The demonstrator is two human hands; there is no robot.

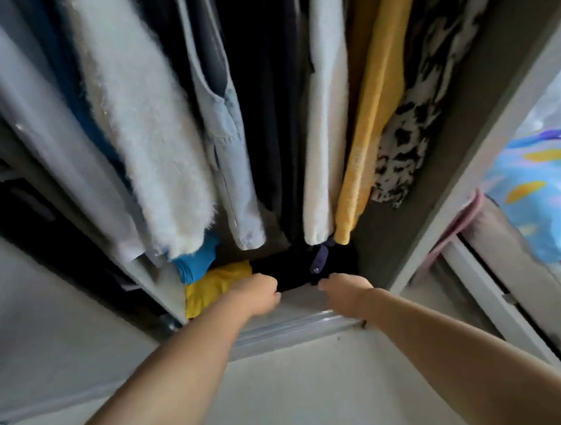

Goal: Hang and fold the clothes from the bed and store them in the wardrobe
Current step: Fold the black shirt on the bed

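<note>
Dark garment [296,276] on wardrobe floor [302,301], beside yellow cloth [210,285]: both hands, left hand [258,296] and right hand [344,290], fingers curled on its edge; best slid in flat and square.

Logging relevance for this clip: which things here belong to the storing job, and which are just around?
In the job: left hand and right hand, both at the dark folded garment on the wardrobe floor; the grip is hidden.

Just around: folded yellow garment, hanging white fluffy coat, hanging yellow top, patterned bedding.
</note>
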